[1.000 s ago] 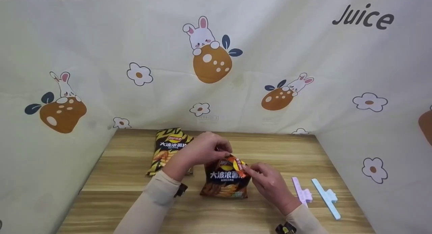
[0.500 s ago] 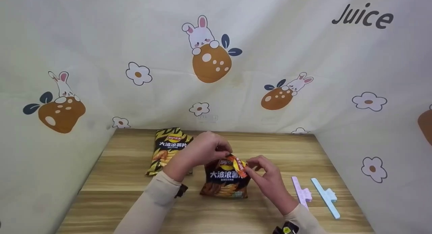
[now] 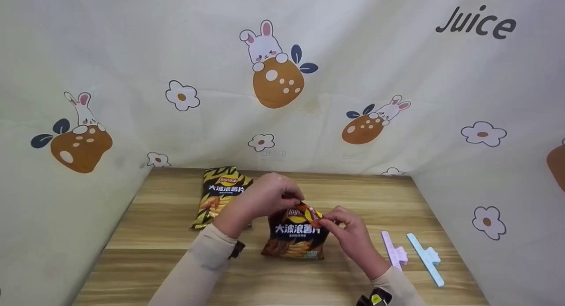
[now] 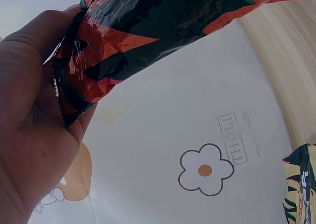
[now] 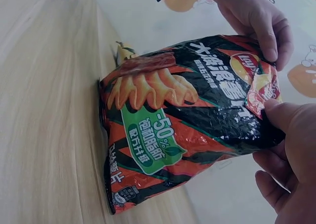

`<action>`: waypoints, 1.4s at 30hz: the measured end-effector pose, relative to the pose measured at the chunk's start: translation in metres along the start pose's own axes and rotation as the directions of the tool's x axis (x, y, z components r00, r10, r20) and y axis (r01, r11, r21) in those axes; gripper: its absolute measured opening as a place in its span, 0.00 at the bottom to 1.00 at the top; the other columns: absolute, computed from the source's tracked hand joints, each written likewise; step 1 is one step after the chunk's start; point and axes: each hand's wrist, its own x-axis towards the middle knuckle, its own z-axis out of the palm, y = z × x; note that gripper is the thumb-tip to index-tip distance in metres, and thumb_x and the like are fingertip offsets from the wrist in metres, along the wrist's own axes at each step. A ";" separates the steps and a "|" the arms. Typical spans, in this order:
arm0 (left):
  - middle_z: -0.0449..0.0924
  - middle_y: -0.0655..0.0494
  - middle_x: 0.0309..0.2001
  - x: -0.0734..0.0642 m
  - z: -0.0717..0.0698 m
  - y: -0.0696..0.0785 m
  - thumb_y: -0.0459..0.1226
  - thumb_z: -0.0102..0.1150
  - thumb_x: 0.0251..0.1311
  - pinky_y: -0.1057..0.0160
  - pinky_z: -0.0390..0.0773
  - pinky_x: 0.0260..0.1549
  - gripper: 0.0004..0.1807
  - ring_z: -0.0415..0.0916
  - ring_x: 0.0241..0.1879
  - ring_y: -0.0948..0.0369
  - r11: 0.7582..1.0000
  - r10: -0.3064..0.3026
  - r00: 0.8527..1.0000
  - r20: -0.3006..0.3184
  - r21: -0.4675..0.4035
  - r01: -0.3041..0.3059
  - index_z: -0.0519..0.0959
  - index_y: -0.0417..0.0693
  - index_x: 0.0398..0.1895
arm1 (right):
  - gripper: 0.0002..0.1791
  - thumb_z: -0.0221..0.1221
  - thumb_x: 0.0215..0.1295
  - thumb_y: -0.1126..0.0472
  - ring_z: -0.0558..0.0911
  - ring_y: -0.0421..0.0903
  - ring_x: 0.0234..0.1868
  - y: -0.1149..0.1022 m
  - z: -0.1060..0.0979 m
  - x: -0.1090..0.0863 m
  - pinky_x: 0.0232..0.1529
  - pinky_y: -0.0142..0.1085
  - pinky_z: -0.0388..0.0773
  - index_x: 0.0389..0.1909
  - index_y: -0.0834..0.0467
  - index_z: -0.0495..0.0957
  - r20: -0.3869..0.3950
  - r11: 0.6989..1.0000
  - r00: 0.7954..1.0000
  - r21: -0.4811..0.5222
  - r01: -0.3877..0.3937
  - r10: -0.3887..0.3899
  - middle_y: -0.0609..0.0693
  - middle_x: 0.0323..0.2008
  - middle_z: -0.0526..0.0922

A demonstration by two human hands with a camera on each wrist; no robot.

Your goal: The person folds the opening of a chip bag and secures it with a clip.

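Observation:
A black and red bag of potato chips (image 3: 293, 235) stands upright on the table, its bottom edge on the wood. Its top right corner is folded forward into a flap (image 5: 261, 92) with a piece of the yellow and red logo. My left hand (image 3: 269, 193) pinches the top left edge between thumb and fingers; the left wrist view shows the crimped edge (image 4: 58, 88) in that grip. At the right side, my right hand (image 3: 351, 231) pinches the bag by the flap, thumb in front and fingers behind.
Behind my left forearm lies a yellow and black chip bag (image 3: 218, 195), partly covered by it. To the right, a purple bag clip (image 3: 395, 251) and a light blue bag clip (image 3: 427, 259) rest on the wooden table (image 3: 145, 270). Printed cloth (image 3: 212, 120) surrounds the table's back and sides.
The fingers of my right hand have shifted at the flap, and the flap now looks narrower. My left hand keeps its place at the top left edge.

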 end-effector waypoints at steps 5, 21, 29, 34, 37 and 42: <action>0.90 0.61 0.43 0.000 -0.004 -0.001 0.41 0.70 0.69 0.60 0.85 0.49 0.06 0.85 0.44 0.63 0.996 0.013 1.000 0.011 0.089 -0.014 0.91 0.54 0.45 | 0.03 0.70 0.67 0.60 0.82 0.43 0.36 0.001 0.000 0.000 0.38 0.33 0.79 0.35 0.48 0.91 -0.012 1.000 1.000 0.015 -0.001 0.001 0.46 0.34 0.87; 0.87 0.62 0.37 0.000 -0.012 0.000 0.43 0.68 0.71 0.61 0.84 0.43 0.06 0.82 0.37 0.64 0.984 0.029 0.999 0.013 0.175 -0.031 0.91 0.55 0.40 | 0.05 0.69 0.68 0.58 0.80 0.41 0.33 0.002 -0.004 0.000 0.34 0.31 0.78 0.34 0.43 0.91 -0.016 0.998 0.999 -0.052 0.028 -0.029 0.42 0.30 0.85; 0.87 0.63 0.37 -0.001 -0.014 -0.002 0.42 0.67 0.72 0.62 0.84 0.42 0.06 0.81 0.36 0.65 0.984 0.013 1.000 0.021 0.178 -0.017 0.91 0.55 0.40 | 0.05 0.69 0.68 0.57 0.78 0.41 0.31 0.002 -0.007 0.000 0.33 0.31 0.77 0.36 0.44 0.92 -0.001 0.997 1.000 -0.065 0.030 -0.030 0.42 0.28 0.83; 0.87 0.63 0.36 -0.001 -0.016 -0.002 0.42 0.67 0.72 0.61 0.84 0.41 0.06 0.81 0.36 0.64 0.982 0.017 1.000 0.010 0.186 -0.019 0.91 0.55 0.40 | 0.06 0.68 0.69 0.60 0.81 0.43 0.33 0.003 -0.007 -0.001 0.37 0.31 0.80 0.38 0.44 0.92 -0.002 0.997 0.999 -0.070 0.037 -0.037 0.42 0.30 0.84; 0.87 0.63 0.36 -0.001 -0.015 -0.003 0.42 0.67 0.72 0.61 0.84 0.41 0.06 0.82 0.36 0.64 0.981 0.028 1.000 0.008 0.191 -0.029 0.91 0.55 0.39 | 0.08 0.68 0.69 0.62 0.82 0.42 0.34 0.004 -0.007 -0.002 0.37 0.31 0.81 0.38 0.45 0.92 -0.010 0.995 0.999 -0.080 0.052 -0.053 0.42 0.30 0.84; 0.86 0.62 0.36 -0.001 -0.013 -0.003 0.41 0.67 0.72 0.61 0.85 0.41 0.06 0.82 0.36 0.64 0.979 0.052 0.999 -0.001 0.197 -0.051 0.91 0.55 0.39 | 0.08 0.68 0.67 0.68 0.79 0.41 0.31 0.008 -0.005 -0.003 0.34 0.31 0.77 0.36 0.51 0.92 -0.040 0.988 0.993 -0.116 0.104 -0.109 0.45 0.28 0.81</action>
